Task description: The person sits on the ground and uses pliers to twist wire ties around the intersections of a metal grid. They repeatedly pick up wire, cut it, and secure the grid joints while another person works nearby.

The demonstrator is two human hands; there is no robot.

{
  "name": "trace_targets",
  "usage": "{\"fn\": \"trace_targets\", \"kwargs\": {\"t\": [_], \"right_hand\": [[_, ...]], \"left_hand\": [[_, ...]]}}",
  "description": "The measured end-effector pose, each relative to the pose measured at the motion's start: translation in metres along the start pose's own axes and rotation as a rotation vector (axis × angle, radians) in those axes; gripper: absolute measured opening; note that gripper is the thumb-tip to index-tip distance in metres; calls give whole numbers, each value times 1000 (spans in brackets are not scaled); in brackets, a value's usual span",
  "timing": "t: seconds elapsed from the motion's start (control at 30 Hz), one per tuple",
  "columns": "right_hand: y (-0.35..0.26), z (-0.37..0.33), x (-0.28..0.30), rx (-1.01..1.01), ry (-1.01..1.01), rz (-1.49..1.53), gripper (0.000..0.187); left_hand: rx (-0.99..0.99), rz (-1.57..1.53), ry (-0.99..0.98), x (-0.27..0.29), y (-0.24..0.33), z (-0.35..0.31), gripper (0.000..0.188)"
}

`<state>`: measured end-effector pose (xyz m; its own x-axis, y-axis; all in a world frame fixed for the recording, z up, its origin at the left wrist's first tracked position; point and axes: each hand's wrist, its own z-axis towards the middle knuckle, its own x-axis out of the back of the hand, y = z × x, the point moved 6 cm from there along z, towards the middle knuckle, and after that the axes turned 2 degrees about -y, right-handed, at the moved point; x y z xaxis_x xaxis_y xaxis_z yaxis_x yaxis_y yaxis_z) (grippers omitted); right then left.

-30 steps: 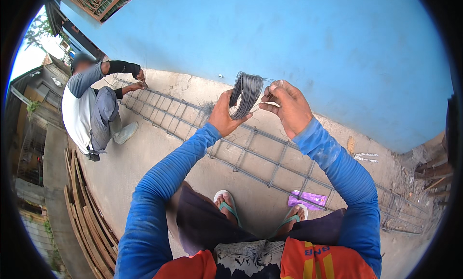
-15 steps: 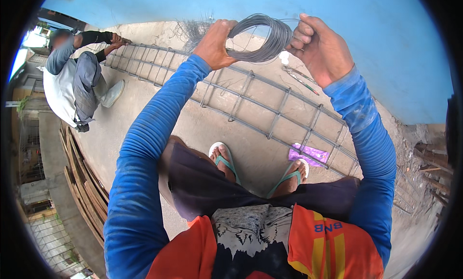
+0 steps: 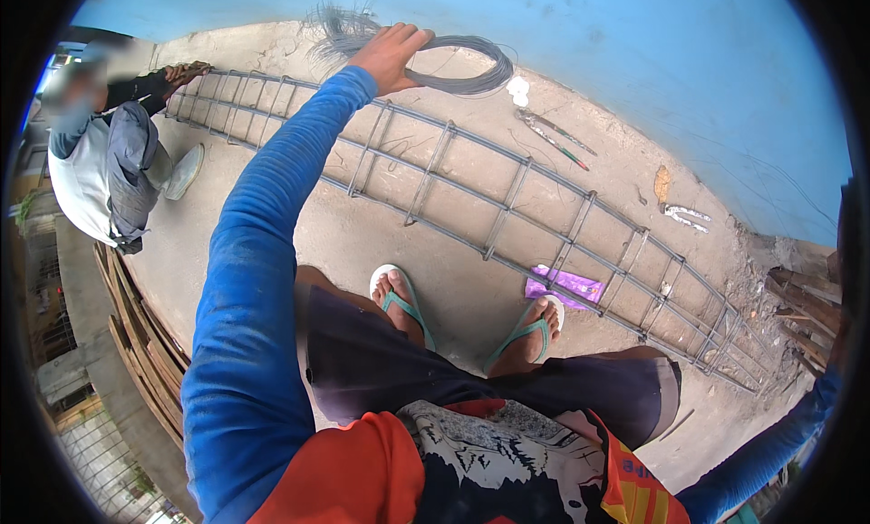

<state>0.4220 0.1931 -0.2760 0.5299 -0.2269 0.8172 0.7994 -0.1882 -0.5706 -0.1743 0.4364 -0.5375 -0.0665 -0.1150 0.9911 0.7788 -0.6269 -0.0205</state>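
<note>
My left hand (image 3: 392, 57) is closed round the left side of a coil of thin grey wire (image 3: 471, 82), held up over the far side of the rebar cage. A bushy bundle of cut wire pieces (image 3: 333, 37) shows just behind that hand. My right arm is stretched far out to the right, and my right hand (image 3: 845, 329) is at the dark rim of the picture, its fingers hidden. Thin strands of wire (image 3: 779, 173) show faintly against the blue wall. The long rebar cage (image 3: 467, 182) lies across the ground in front of my feet.
Pincers (image 3: 555, 136) and another whitish hand tool (image 3: 686, 218) lie beyond the cage. A purple packet (image 3: 573, 287) is under its near bars, by my right foot. A co-worker (image 3: 100, 153) crouches at the cage's left end. Wooden planks (image 3: 149, 343) lie at left; wood pieces (image 3: 802, 302) at right.
My right hand has swung from beside the coil out to the far right rim. The left hand, still gripping the coil, has shifted slightly left and up in view.
</note>
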Motion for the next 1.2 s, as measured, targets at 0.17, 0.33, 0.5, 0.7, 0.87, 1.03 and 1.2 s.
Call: {"fn": "trace_targets", "kwargs": {"t": [0.17, 0.33, 0.5, 0.7, 0.87, 1.03, 1.2], "right_hand": [[-8, -13, 38, 23, 183, -368, 41], [-75, 6, -58, 159, -64, -215, 43], [-203, -18, -214, 810, -335, 190, 25], [-230, -101, -358, 1158, -586, -57, 30], [-206, -128, -378, 1191, -604, -139, 40], [-205, -123, -362, 1107, -518, -67, 32], [-202, -125, -360, 1048, -430, 52, 26]], "left_hand": [[115, 242, -166, -38, 6, 45, 74], [240, -481, -616, -2, 87, 61, 58], [295, -2078, -202, 117, 169, 3, 64], [1037, -1718, 726, 150, 68, -82, 42], [871, -1459, 1114, 173, 19, -96, 28], [662, -1360, 1257, 196, 25, -88, 30], [587, -1431, 992, 196, 57, -67, 29]]}}
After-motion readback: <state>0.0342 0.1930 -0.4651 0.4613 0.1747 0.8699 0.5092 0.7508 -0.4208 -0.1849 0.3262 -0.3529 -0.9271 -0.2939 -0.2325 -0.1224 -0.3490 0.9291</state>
